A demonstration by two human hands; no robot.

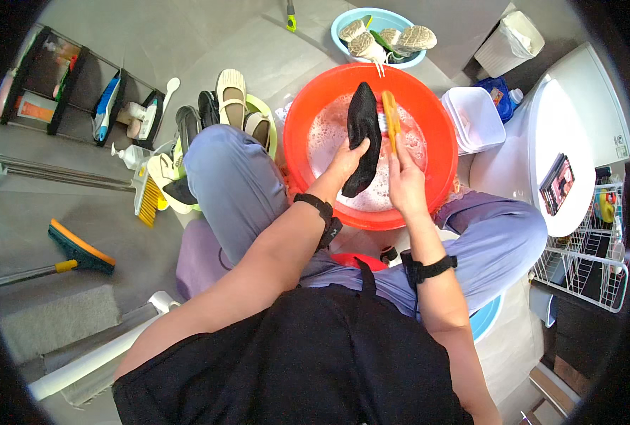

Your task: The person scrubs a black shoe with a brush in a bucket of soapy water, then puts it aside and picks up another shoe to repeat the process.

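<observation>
My left hand (pixel 349 159) grips a dark, wet-looking piece of footwear, apparently a black fabric shoe (pixel 364 127), by its near side. It is held above a red plastic basin (pixel 300 127) of foamy water (pixel 328 127). In my right hand (pixel 406 180) is a yellow-handled scrubbing brush (pixel 392 119), held upright. Its white and red bristles face the shoe and are at or very near its right side; contact cannot be told for certain. Both hands are over the basin, between my knees.
Beyond the basin a light-blue tub (pixel 341 50) holds pale-soled shoes. More shoes (pixel 232 87) crowd a green basin (pixel 270 109) at left, near a broom (pixel 148 202) and squeegee (pixel 81 247). White containers (pixel 474 119) and a toilet (pixel 556 127) with a phone (pixel 557 183) stand at right.
</observation>
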